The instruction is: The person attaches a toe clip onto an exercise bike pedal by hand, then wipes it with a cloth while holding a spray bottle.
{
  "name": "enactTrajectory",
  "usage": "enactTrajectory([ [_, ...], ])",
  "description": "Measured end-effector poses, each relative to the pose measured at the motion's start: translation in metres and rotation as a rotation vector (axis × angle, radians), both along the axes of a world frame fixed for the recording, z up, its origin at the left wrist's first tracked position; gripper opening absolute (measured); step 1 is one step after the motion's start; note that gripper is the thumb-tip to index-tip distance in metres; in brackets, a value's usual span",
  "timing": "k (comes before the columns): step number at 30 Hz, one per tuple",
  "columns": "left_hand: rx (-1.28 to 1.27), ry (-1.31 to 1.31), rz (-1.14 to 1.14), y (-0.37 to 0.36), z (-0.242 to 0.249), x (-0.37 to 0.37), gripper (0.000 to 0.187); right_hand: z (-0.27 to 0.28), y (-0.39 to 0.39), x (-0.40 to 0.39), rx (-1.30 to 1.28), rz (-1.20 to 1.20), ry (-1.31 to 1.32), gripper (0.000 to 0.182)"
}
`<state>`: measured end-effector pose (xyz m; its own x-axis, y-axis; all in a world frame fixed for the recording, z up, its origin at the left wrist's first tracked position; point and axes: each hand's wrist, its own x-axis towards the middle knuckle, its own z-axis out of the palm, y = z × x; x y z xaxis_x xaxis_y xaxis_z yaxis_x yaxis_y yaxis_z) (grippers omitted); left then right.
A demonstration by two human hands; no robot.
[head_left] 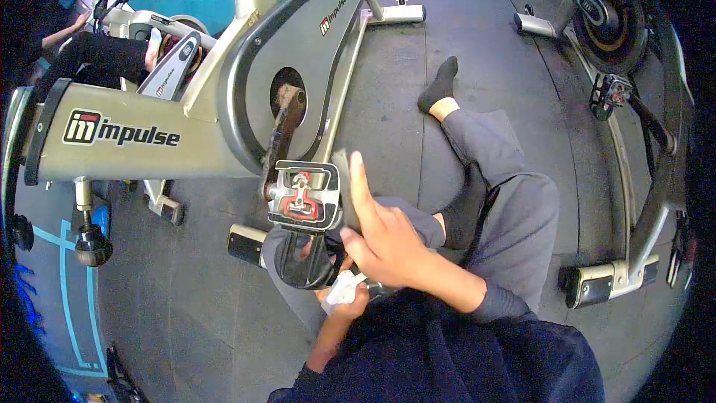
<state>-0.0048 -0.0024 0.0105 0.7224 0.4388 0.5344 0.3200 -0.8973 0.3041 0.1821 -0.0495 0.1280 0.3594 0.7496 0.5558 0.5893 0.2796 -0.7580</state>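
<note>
Dark rubber flooring (418,67) covers the gym room, with a teal wall at the far end and teal lines painted on the floor at the lower left. Two exercise bikes stand in full view: one grey Impulse spin bike (224,97) directly ahead and a second spin bike (634,104) off to the right, and part of a third frame shows behind the first at the upper left, where another person (97,52) in dark clothes is at work. The person wearing the camera sits on the floor with two legs in grey trousers and two dark socks, one foot (441,83) stretched toward the far end. One crank arm (282,142) hangs down from the near bike, carrying one pedal (302,198) with a red cleat plate on its face and a black toe cage below it. The right hand (380,235) is raised just beside that pedal, fingers straight and pressed together, palm turned toward the pedal's edge; whether it touches the pedal cannot be told. The left hand (343,302) sits lower, under the cage, curled around one small white object (341,287) that it pinches between thumb and fingers. One pedal (613,93) also shows on the right-hand bike.
</note>
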Motion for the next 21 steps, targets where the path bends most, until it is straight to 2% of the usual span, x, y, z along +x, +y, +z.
enactTrajectory([
  [2,-0.01,-0.002,0.001,-0.001,-0.001,-0.001,0.042,0.009,0.009,0.008,-0.053,0.083,0.128,0.086],
  [4,-0.014,-0.004,0.0,-0.001,-0.001,-0.002,0.042,0.003,0.015,0.008,0.0,0.09,0.129,0.084],
  [6,-0.03,-0.009,0.004,-0.002,-0.002,-0.002,0.042,-0.002,0.01,-0.003,0.061,0.027,0.006,0.083],
  [7,-0.036,-0.01,0.005,-0.002,-0.003,-0.002,0.043,0.002,0.0,-0.008,-0.086,0.06,0.054,0.085],
  [14,-0.099,-0.023,0.03,0.001,-0.009,-0.004,0.044,-0.004,0.009,-0.005,0.003,0.062,0.101,0.084],
  [18,-0.204,-0.02,0.102,0.004,-0.013,-0.009,0.044,-0.003,0.024,0.008,0.069,0.137,0.188,0.087],
  [21,-0.352,-0.152,0.075,0.008,-0.012,-0.002,0.044,-0.012,0.008,-0.008,0.026,0.131,0.166,0.093],
])
